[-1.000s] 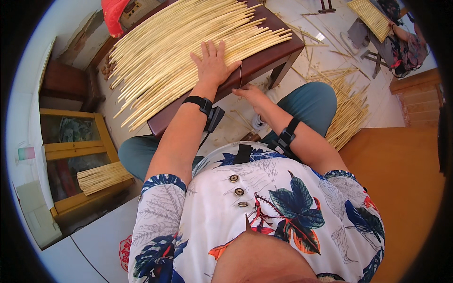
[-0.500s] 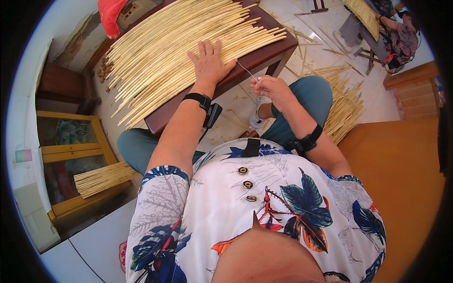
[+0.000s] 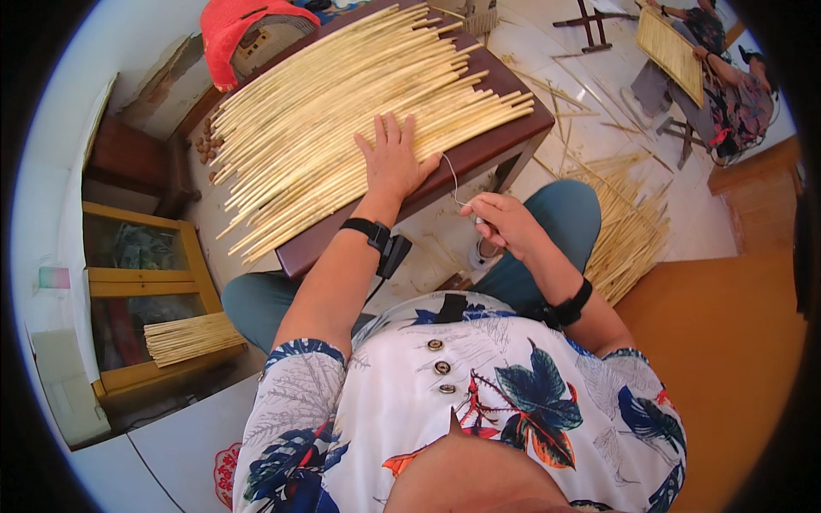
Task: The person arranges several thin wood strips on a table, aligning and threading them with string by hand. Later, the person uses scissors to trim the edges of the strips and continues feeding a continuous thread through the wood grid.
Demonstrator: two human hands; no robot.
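Since half a second ago, the thread (image 3: 454, 178) has changed from a nearly straight line to a loose curve, while the left hand (image 3: 392, 167) stays on the pale stalks (image 3: 333, 128). At far left, one bundle (image 3: 192, 339) lies in front of the yellow-framed cabinet (image 3: 141, 288). Next come round brown things (image 3: 208, 141) beside the table (image 3: 509, 138), where the pale stalks lie side by side. The left hand rests flat on them, fingers spread, grasping nothing; the thread reaches its thumb. Then the right hand (image 3: 503, 224), with curled fingers, pinches the thread near the table's edge. Farther right, loose stalks (image 3: 629, 231) lie on the floor, and a co-worker (image 3: 742, 101) touches a straw-coloured panel (image 3: 671, 58).
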